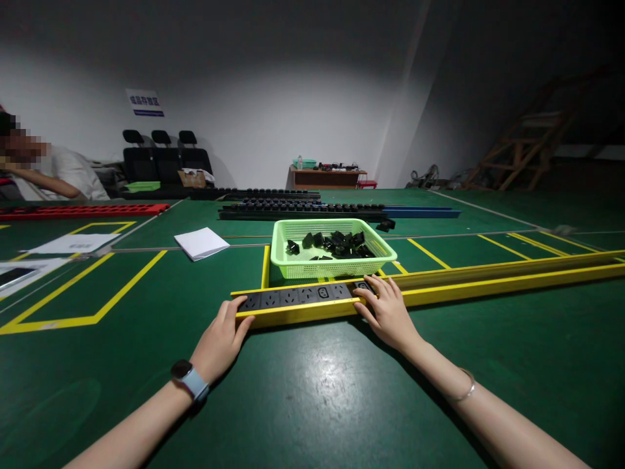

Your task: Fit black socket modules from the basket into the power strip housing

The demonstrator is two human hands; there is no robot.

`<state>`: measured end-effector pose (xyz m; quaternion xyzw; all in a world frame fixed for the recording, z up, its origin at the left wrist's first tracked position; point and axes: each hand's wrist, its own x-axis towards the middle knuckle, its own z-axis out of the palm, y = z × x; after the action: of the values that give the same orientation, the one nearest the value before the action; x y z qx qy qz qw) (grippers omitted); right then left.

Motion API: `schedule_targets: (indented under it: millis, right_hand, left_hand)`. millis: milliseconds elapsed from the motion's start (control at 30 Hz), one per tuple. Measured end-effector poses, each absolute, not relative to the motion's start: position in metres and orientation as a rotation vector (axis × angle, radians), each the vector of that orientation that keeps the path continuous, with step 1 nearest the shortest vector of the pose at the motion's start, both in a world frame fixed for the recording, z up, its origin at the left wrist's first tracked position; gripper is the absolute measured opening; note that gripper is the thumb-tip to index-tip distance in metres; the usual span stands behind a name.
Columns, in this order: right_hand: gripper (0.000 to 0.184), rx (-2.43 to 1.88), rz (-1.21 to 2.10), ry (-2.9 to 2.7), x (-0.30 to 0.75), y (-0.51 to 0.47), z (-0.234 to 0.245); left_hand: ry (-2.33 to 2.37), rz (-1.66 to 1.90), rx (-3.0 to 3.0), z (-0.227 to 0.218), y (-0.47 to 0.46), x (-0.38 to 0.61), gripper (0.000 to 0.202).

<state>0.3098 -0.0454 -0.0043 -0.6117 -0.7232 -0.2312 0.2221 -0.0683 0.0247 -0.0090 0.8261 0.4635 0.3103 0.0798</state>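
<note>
A long yellow channel (303, 315) lies across the table in front of me. Its left part holds a row of black socket modules (289, 296), several of them side by side. My left hand (222, 339) is closed around the channel's left end, thumb on the front wall and fingers at the end of the row. My right hand (388, 312) bends over the channel at the row's right end. Its fingers grip a black socket module (362, 285) there, partly hidden by them, with the thumb against the front wall.
Just behind the channel stands a light green basket (286, 268) with loose black modules (342, 242). A white booklet (201, 243) lies to its left. Further back are filled dark strips (303, 212) and a red strip (88, 210). A person (73, 172) sits at the far left.
</note>
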Motion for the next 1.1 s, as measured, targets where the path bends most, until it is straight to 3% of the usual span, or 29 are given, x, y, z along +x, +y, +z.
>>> schedule_targets:
  millis: [1100]
  right_hand:
    - [0.028, -1.622, -0.587, -1.973, 0.3176, -0.0414, -0.0088]
  left_hand:
    - [1.388, 0.904, 2.442, -0.0082, 0.0240, -0.0679, 0.040]
